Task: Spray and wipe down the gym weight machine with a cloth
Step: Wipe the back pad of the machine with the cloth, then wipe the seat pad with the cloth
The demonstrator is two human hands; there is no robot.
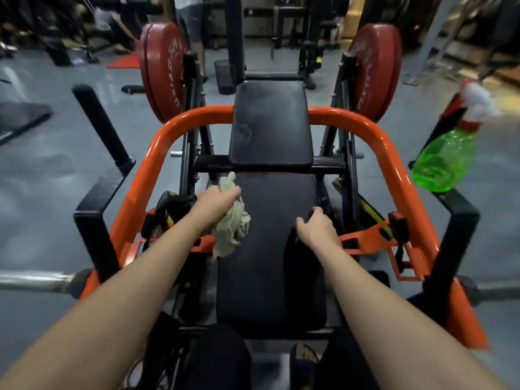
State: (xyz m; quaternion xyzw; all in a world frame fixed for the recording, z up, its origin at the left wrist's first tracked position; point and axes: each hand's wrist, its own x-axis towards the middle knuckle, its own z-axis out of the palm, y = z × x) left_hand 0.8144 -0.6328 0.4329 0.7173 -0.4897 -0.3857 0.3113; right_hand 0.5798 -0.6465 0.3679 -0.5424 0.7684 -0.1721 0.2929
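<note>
Over the seat pad (pixel 270 263), left hand's (pixel 218 201) fingers (pixel 234 191) clutch the cloth (pixel 232 230).

This is a gym. Right in front stands a big weight machine (pixel 92 229) with a bent orange bar (pixel 157 147) and long black pads (pixel 270 122) to sit and lie on. It has one round red weight plate (pixel 161 71) hung on its far left side and another red plate (pixel 374 68) on its far right side. The floor (pixel 56 170) is smooth and grey, more black racks (pixel 281 21) stand far off at the back, and a person's legs (pixel 194 29) show there too.
</note>
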